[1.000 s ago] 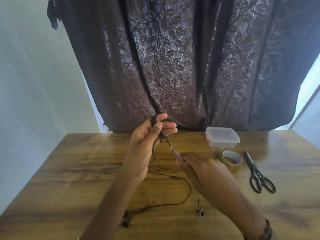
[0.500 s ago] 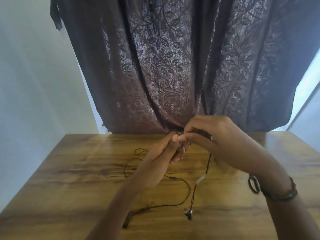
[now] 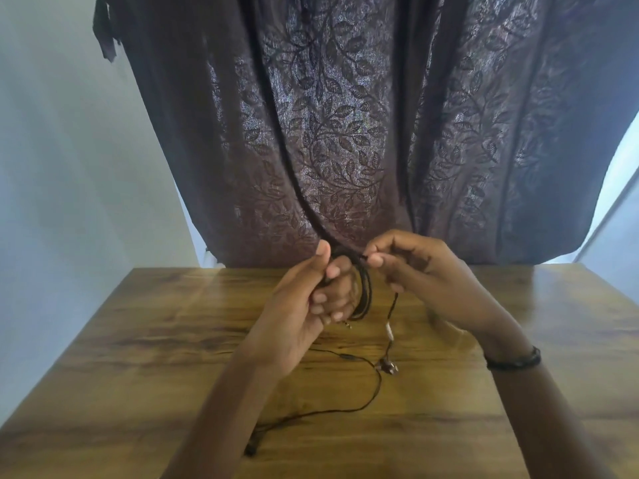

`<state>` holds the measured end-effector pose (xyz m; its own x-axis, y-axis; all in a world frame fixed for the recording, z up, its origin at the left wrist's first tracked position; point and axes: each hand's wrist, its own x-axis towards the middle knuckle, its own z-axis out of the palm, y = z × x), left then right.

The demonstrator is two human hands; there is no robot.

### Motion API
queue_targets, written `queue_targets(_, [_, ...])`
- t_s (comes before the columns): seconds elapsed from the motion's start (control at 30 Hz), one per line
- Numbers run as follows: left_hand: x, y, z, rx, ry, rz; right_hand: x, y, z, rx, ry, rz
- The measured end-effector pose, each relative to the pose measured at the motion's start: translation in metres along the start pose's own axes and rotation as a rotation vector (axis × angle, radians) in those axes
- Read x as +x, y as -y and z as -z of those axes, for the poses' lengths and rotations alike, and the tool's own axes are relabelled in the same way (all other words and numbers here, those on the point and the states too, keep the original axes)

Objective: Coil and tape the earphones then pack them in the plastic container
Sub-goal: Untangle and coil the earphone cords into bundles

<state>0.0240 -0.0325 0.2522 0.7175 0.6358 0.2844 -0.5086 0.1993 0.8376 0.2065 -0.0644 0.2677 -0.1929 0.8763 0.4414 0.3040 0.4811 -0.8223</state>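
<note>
My left hand (image 3: 311,299) is raised above the wooden table (image 3: 145,340) with black earphones (image 3: 363,292) wound in several loops around its fingers. My right hand (image 3: 415,271) pinches the cable just right of the coil, at its top. From that pinch the cable hangs down past a small white inline piece (image 3: 389,330) to an earbud (image 3: 386,367) on the table. More loose cable trails over the wood to a dark end (image 3: 251,445) near the front. The plastic container, tape and scissors are hidden behind my right arm.
A dark leaf-patterned curtain (image 3: 345,133) hangs right behind the table's far edge. A pale wall stands at the left. A dark bracelet (image 3: 515,361) circles my right wrist.
The right hand went from low on the table up to the left hand's fingers, carrying the cable. More loops now sit around the left fingers, and less loose cable lies on the table.
</note>
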Motion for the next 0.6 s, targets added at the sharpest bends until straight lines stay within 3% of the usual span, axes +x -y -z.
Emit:
queue_targets(0.17, [0.007, 0.004, 0.005, -0.041, 0.049, -0.016, -0.013, -0.031, -0.024, -0.046, -0.119, -0.046])
queue_targets(0.47, [0.006, 0.007, 0.003, 0.297, -0.254, -0.094, -0.041, -0.04, -0.058, -0.049, -0.116, -0.124])
queue_targets(0.6, [0.007, 0.014, 0.001, 0.442, -0.332, -0.183, -0.044, -0.035, -0.064, -0.295, -0.017, -0.044])
